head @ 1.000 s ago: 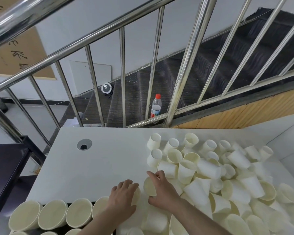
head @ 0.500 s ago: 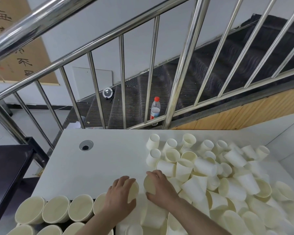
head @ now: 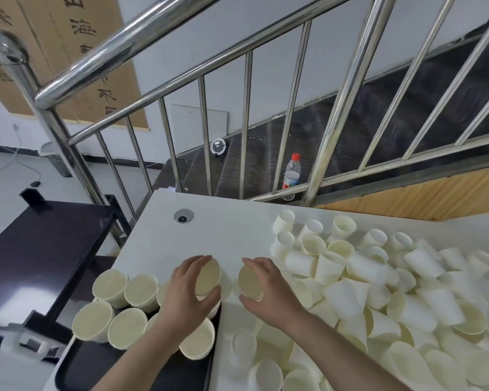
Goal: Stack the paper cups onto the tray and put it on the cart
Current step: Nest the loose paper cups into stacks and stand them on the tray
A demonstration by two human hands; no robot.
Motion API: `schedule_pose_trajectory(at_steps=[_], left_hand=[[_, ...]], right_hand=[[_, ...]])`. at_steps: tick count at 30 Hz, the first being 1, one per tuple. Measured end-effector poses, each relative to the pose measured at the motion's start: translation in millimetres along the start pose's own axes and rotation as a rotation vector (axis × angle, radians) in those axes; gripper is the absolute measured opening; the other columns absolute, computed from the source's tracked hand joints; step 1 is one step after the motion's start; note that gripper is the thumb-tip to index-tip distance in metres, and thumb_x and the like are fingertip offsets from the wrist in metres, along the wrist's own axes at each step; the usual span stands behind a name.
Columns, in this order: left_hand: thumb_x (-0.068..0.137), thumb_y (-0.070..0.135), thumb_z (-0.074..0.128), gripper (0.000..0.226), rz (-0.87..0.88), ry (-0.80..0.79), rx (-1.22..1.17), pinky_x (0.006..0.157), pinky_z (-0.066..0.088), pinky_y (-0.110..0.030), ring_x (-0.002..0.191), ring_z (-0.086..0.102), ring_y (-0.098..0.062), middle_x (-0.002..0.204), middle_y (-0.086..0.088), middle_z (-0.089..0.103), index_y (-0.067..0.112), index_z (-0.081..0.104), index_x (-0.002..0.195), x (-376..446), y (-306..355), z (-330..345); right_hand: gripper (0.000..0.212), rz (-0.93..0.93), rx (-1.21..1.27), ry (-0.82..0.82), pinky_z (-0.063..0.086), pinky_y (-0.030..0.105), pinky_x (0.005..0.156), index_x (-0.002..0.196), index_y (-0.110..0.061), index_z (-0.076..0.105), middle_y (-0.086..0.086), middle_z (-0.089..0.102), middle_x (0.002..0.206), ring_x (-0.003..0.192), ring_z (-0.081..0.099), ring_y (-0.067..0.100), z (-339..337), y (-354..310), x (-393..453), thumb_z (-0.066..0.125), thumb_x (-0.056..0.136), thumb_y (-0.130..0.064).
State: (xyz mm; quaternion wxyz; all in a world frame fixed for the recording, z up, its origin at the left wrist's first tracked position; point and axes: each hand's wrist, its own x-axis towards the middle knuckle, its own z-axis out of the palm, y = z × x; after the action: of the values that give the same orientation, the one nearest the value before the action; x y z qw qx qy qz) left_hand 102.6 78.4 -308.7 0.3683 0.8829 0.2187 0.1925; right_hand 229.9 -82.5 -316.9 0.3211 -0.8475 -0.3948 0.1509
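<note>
My left hand point(head: 185, 297) grips a cream paper cup point(head: 208, 277) by its rim, just above the upright cups point(head: 124, 303) standing on the black tray point(head: 82, 368) at the lower left. My right hand point(head: 268, 293) grips a second paper cup point(head: 250, 282), mouth turned toward the camera, over the white table point(head: 229, 235). A big heap of loose paper cups point(head: 364, 283), mostly lying on their sides, covers the right half of the table.
A dark cart point(head: 40, 249) stands left of the table. A steel stair railing point(head: 331, 136) rises behind the table, with a water bottle point(head: 291, 176) on the stairs. A round cable hole point(head: 183, 215) sits in the table top.
Both hands have lifted a cup each and drawn apart; the left one has moved over the tray cups. The camera has swung left, showing more of the tray and cart.
</note>
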Motion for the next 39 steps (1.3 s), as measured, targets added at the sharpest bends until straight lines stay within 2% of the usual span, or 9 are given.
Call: schedule_pose_trajectory(at_steps=[5,9,13,18,21,27,31,35,39], left_hand=[[0.071,0.050,0.056,0.063,-0.070,0.072,-0.031,0.095,0.032,-0.020,0.117,0.044,-0.005,0.125,0.015,0.050,0.027,0.050,0.129,-13,-11,-30],[0.071,0.034,0.072,0.060,-0.138,0.087,-0.008,0.095,0.037,-0.025,0.115,0.044,-0.004,0.122,0.016,0.051,0.032,0.051,0.127,-28,-22,-49],[0.061,0.052,0.060,0.069,-0.161,0.081,0.013,0.098,0.035,-0.026,0.114,0.043,-0.002,0.119,0.017,0.051,0.031,0.052,0.126,-39,-33,-56],[0.060,0.052,0.057,0.072,-0.164,0.082,0.077,0.095,0.035,-0.026,0.113,0.042,-0.009,0.120,0.018,0.049,0.030,0.052,0.128,-45,-41,-57],[0.058,0.054,0.054,0.076,-0.170,0.039,0.111,0.095,0.034,-0.026,0.113,0.040,-0.011,0.120,0.017,0.047,0.030,0.050,0.130,-48,-47,-56],[0.061,0.041,0.069,0.077,-0.207,-0.129,0.189,0.093,0.037,-0.026,0.116,0.043,-0.015,0.125,0.015,0.044,0.030,0.046,0.134,-50,-60,-51],[0.067,0.036,0.074,0.073,-0.191,-0.211,0.255,0.092,0.033,-0.020,0.122,0.042,-0.012,0.132,0.016,0.043,0.034,0.044,0.134,-51,-67,-44],[0.069,0.036,0.072,0.077,-0.211,-0.308,0.328,0.099,0.034,-0.023,0.128,0.036,-0.012,0.139,0.015,0.037,0.035,0.039,0.138,-50,-68,-39],[0.073,0.037,0.070,0.073,-0.229,-0.351,0.398,0.098,0.036,-0.025,0.127,0.036,-0.012,0.140,0.014,0.035,0.036,0.037,0.139,-49,-69,-38]], right_hand=[[0.071,-0.081,0.024,-0.086,0.040,0.026,0.103,0.146,-0.036,0.032,-0.018,0.031,0.136,0.130,0.035,0.001,10,-28,4,0.063,0.082,-0.037],[0.073,-0.153,0.011,-0.209,0.039,0.027,0.105,0.146,-0.035,0.032,-0.017,0.032,0.135,0.130,0.033,0.001,25,-47,3,0.063,0.081,-0.039],[0.074,-0.188,-0.026,-0.294,0.038,0.025,0.104,0.147,-0.033,0.032,-0.014,0.033,0.135,0.129,0.032,0.002,37,-58,0,0.066,0.082,-0.041],[0.076,-0.204,-0.077,-0.373,0.038,0.027,0.105,0.147,-0.031,0.033,-0.011,0.034,0.137,0.131,0.033,0.007,46,-66,0,0.069,0.080,-0.037],[0.077,-0.208,-0.135,-0.420,0.039,0.031,0.104,0.147,-0.030,0.033,-0.008,0.032,0.139,0.130,0.035,0.011,49,-68,0,0.070,0.080,-0.036],[0.075,-0.223,-0.218,-0.488,0.040,0.037,0.104,0.145,-0.032,0.034,-0.006,0.034,0.140,0.127,0.041,0.017,56,-71,1,0.071,0.079,-0.033],[0.075,-0.224,-0.236,-0.505,0.040,0.032,0.102,0.145,-0.033,0.034,-0.007,0.035,0.138,0.125,0.042,0.015,60,-69,1,0.071,0.080,-0.032],[0.071,-0.229,-0.280,-0.512,0.039,0.028,0.100,0.144,-0.026,0.038,-0.004,0.038,0.134,0.122,0.043,0.018,64,-65,2,0.071,0.081,-0.032],[0.064,-0.230,-0.330,-0.516,0.042,0.029,0.096,0.137,-0.020,0.046,-0.001,0.039,0.131,0.119,0.044,0.018,68,-61,4,0.071,0.080,-0.034]])
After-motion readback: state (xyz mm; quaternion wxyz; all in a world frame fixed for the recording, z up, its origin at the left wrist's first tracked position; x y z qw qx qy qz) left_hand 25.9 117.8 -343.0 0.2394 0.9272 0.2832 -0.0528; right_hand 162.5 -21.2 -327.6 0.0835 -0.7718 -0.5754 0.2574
